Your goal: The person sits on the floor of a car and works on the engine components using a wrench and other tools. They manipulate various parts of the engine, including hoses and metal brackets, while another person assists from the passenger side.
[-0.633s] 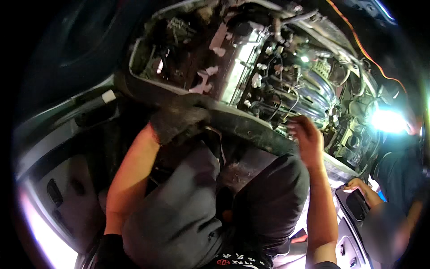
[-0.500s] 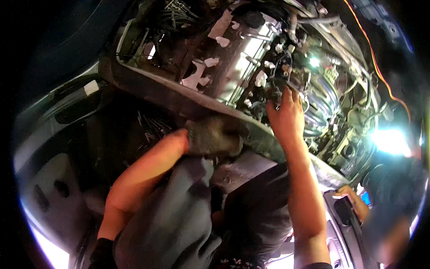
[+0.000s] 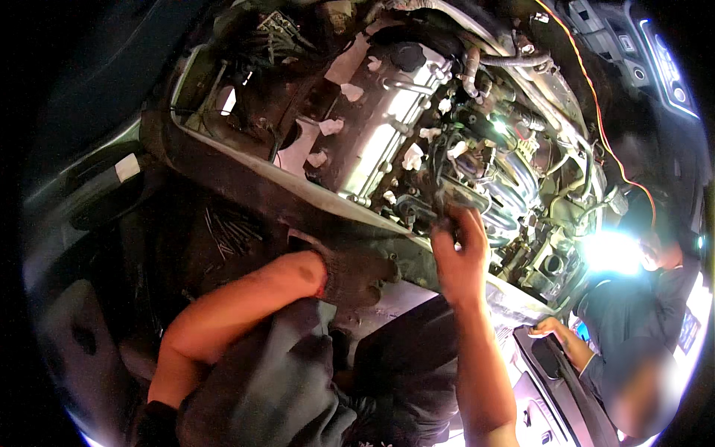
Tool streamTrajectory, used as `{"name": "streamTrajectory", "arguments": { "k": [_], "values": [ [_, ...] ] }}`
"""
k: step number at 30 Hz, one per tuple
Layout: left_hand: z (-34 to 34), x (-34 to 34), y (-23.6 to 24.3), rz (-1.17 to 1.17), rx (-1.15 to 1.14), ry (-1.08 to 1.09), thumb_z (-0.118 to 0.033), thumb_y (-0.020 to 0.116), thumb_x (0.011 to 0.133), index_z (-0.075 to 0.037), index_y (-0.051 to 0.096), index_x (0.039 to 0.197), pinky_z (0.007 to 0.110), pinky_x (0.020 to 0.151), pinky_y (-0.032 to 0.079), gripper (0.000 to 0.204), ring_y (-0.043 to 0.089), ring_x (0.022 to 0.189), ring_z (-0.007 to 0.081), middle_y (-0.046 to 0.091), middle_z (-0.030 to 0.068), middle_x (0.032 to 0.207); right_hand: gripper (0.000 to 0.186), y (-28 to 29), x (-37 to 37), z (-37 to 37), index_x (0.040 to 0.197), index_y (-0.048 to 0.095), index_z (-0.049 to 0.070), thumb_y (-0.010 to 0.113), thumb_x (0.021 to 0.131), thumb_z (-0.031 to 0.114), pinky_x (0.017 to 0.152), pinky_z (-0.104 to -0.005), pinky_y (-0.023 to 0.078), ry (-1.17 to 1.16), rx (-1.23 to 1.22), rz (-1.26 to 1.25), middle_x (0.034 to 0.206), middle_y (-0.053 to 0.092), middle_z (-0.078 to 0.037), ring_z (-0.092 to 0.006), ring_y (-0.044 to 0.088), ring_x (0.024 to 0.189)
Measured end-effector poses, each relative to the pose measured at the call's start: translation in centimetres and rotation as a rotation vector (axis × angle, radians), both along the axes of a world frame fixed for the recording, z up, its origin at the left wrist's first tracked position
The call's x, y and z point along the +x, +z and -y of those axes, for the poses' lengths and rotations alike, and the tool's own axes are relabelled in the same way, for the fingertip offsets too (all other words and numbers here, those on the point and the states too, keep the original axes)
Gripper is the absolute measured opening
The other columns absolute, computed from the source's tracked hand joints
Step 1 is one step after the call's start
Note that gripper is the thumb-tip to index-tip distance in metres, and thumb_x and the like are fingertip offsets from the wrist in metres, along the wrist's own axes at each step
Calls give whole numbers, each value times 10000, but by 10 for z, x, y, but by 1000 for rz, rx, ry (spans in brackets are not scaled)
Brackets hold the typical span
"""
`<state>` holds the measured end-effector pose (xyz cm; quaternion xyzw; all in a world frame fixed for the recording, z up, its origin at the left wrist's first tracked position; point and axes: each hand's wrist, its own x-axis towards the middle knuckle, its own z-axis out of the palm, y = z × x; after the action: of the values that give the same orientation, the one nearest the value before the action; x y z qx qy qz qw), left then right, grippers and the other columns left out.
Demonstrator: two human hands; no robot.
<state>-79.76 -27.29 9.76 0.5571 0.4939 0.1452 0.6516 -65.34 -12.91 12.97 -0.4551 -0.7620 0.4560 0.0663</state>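
My bare right hand [image 3: 463,249] is over the engine's near edge. Its thumb and fingers close on a dark, cable-like piece [image 3: 439,179] that runs down from the wiring beside the bright metal valve cover [image 3: 383,138]. The fingertips partly hide its end. My left hand [image 3: 361,272] wears a dark, dirty glove and rests low by the front edge of the engine bay, above my knees. The shape of its fingers is lost in shadow. Pieces of white paper [image 3: 413,156] are stuffed into openings along the engine.
Metal intake pipes [image 3: 514,182] are to the right of my hand. Bolts or tools [image 3: 231,231] lie in the dark at left. At right a person [image 3: 637,305] stands near a bright lamp [image 3: 612,252], one hand [image 3: 547,326] on the car's edge. An orange cord [image 3: 596,112] hangs beyond.
My right hand has drawn back toward me from the wiring, with the dark cable-like piece now at its fingertips. The gloved left hand has shifted slightly lower in the view, which has itself moved.
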Motion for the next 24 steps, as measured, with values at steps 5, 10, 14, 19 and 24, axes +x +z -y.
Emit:
{"name": "streamTrajectory", "arguments": {
  "k": [5, 10, 14, 19, 24],
  "values": [
    [7, -26, 1, -5, 320, 314, -246, 645, 828, -42, 620, 1201, 450, 900, 500, 427, 638, 1027, 386, 649, 231, 1103, 323, 18, 73, 26, 1047, 590, -15, 683, 741, 29, 851, -326, 460, -2, -24, -32, 992, 540, -137, -267, 558, 908],
    [-1, -45, 5, -239, 301, 370, -109, 622, 868, -27, 605, 1140, 431, 860, 506, 285, 638, 990, 363, 651, 187, 1041, 201, 32, 118, 17, 1115, 619, -10, 566, 929, 45, 891, -315, 458, -369, -275, -5, 1049, 658, -56, -143, 578, 945],
    [-25, -57, 2, -344, 331, 416, -177, 631, 892, -28, 608, 1132, 437, 854, 516, 284, 650, 983, 358, 653, 186, 1054, 217, 13, 151, -15, 1073, 630, -37, 579, 927, 115, 812, -286, 508, -626, -328, -28, 985, 659, -94, -171, 631, 919],
    [-69, -59, -14, -377, 406, 389, -214, 619, 903, -41, 644, 1088, 437, 828, 528, 254, 661, 950, 357, 673, 179, 1024, 288, -62, 240, -30, 998, 613, -5, 619, 863, 249, 585, -331, 462, -597, -272, 403, 882, 651, -91, -206, 621, 697],
    [-85, -67, -12, -435, 267, 363, -220, 630, 888, -70, 665, 1078, 427, 825, 531, 245, 671, 930, 340, 680, 176, 1026, 524, -85, 217, -41, 1262, 531, -11, 687, 787, 148, 976, -445, 416, -134, 604, 507, 1150, 583, -236, -375, 543, 1111]
  ]
}}
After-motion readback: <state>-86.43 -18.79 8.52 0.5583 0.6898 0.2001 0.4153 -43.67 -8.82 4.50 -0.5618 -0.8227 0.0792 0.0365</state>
